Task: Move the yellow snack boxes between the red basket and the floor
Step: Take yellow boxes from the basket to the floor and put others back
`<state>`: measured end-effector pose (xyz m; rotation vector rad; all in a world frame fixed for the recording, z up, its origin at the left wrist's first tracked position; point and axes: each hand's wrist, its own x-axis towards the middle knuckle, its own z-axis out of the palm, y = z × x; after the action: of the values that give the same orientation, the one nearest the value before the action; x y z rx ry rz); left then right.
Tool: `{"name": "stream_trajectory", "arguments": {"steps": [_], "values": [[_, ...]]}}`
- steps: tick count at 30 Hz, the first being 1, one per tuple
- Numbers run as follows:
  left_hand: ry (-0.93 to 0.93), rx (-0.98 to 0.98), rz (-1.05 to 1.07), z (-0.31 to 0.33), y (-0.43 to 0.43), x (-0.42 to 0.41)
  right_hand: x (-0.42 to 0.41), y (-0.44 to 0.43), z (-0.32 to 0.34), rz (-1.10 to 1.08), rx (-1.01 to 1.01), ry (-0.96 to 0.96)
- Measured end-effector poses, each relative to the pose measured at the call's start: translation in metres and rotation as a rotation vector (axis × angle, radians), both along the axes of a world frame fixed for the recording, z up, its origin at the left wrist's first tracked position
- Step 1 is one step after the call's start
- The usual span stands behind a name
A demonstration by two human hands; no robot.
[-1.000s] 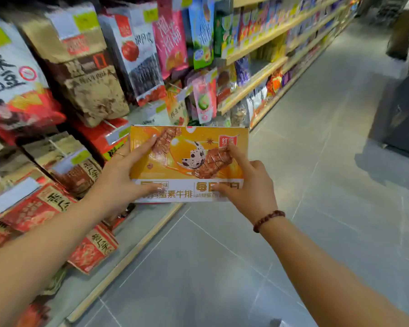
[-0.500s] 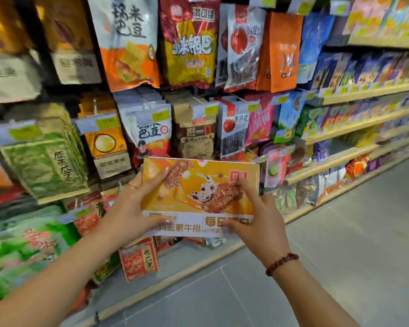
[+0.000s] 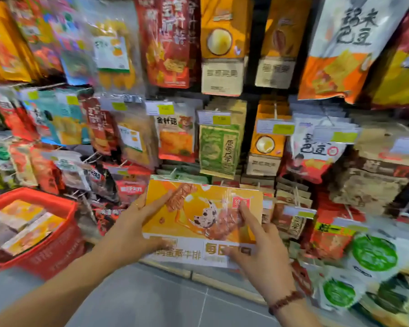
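I hold one yellow snack box (image 3: 206,206) flat in front of me, its printed face toward me, with a white band of text along its lower edge. My left hand (image 3: 130,232) grips its left side and my right hand (image 3: 262,253) grips its lower right corner, index finger stretched over the front. The red basket (image 3: 59,241) stands on the floor at the left, and several more yellow snack boxes (image 3: 31,232) lie inside it. The held box is to the right of the basket, above the grey floor (image 3: 151,300).
A shelf wall of hanging snack bags (image 3: 220,147) fills the view straight ahead, close behind the box. Its wooden bottom ledge (image 3: 213,282) runs just above the floor. Green-and-white bags (image 3: 368,258) crowd the lower right.
The view has swung left from the aisle to face the shelf wall, and the red basket has come into sight at the left. Both hands keep the same hold on the box.
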<state>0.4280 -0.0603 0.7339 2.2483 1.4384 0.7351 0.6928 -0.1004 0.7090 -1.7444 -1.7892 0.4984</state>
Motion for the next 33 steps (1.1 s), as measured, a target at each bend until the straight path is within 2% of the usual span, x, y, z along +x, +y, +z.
{"name": "stream_trajectory", "arguments": {"steps": [4,10,13,18,23,29,33], "values": [[0.009,-0.020,0.176,-0.009,0.001,-0.082,-0.079,0.042,-0.004,0.162,-0.048,-0.037],[0.013,-0.007,0.408,-0.024,0.015,-0.194,-0.198,0.099,-0.010,0.295,-0.079,-0.068],[-0.066,0.042,0.465,-0.038,0.022,-0.237,-0.246,0.124,-0.016,0.377,-0.051,-0.056],[-0.197,-0.048,0.637,-0.063,0.030,-0.291,-0.313,0.166,-0.024,0.502,-0.081,-0.146],[-0.142,-0.060,0.797,-0.080,0.052,-0.329,-0.373,0.223,-0.044,0.617,-0.140,-0.118],[-0.270,-0.153,0.952,-0.091,0.087,-0.378,-0.445,0.287,-0.055,0.784,-0.156,-0.134],[-0.284,-0.167,1.043,-0.099,0.098,-0.410,-0.496,0.321,-0.057,0.893,-0.157,-0.142]]}}
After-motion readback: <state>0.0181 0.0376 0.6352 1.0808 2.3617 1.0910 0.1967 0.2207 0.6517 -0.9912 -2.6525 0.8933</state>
